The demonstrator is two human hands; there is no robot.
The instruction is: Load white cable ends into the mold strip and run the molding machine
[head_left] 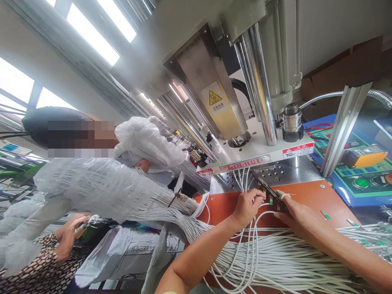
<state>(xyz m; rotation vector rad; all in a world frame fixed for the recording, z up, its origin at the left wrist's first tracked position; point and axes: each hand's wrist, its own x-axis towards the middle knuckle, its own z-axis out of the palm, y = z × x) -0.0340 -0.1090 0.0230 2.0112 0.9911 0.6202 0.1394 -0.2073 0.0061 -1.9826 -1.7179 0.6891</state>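
Showing left of the heat press (232, 102), a co-worker's hand (72, 234) was half open above a patterned sleeve (36, 263). Nearer the press, a plastic-sheathed bundle of white cables (92, 192) ran in toward the orange work plate (318, 196) under the press head. The left hand (248, 208) came in from the near edge, its fingers pinched together on the white cables (245, 261) at the end of a dark metal bar (269, 196). That bar lay on the plate just below the press's perforated steel bed (275, 173), its long axis slanting from the bed down toward the near right. The right hand (298, 214) clasped the bar's lower end, with a taped thumb (281, 195) pressed on top. Right of the press stood a green control panel (361, 181) with a green button (360, 183), and loose cable ends with small green tabs (364, 232) lay beyond the right hand.
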